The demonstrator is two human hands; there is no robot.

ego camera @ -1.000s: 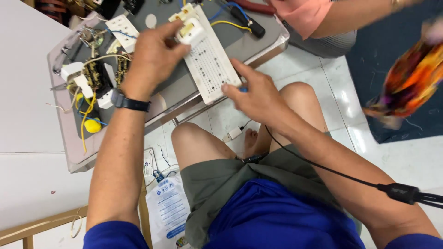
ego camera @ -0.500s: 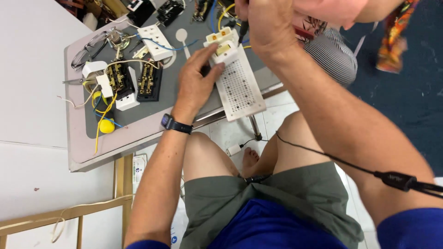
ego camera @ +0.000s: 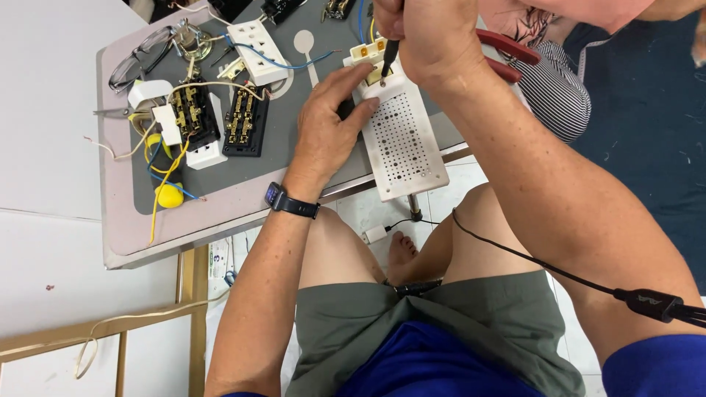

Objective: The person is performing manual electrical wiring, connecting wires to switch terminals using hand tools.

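A white perforated board [ego camera: 404,140] lies on the grey tabletop [ego camera: 294,158], its near end hanging over the table's edge. A cream electrical fitting [ego camera: 370,57] sits at the board's far end. My left hand [ego camera: 331,125] rests on the table and presses the board's left side near that fitting. My right hand [ego camera: 426,37] is closed around a dark-handled screwdriver [ego camera: 388,55], whose tip points down onto the fitting.
On the table's left lie black and white socket parts [ego camera: 213,121], a white socket [ego camera: 257,48], glasses [ego camera: 143,55], yellow and blue wires [ego camera: 165,176] and a yellow ball. Red-handled pliers [ego camera: 507,55] lie at the right. Another person's arm [ego camera: 588,11] reaches in at the top.
My right hand has risen from the board's near end to above the fitting and now holds the screwdriver on it. My left hand has shifted to the board's side.
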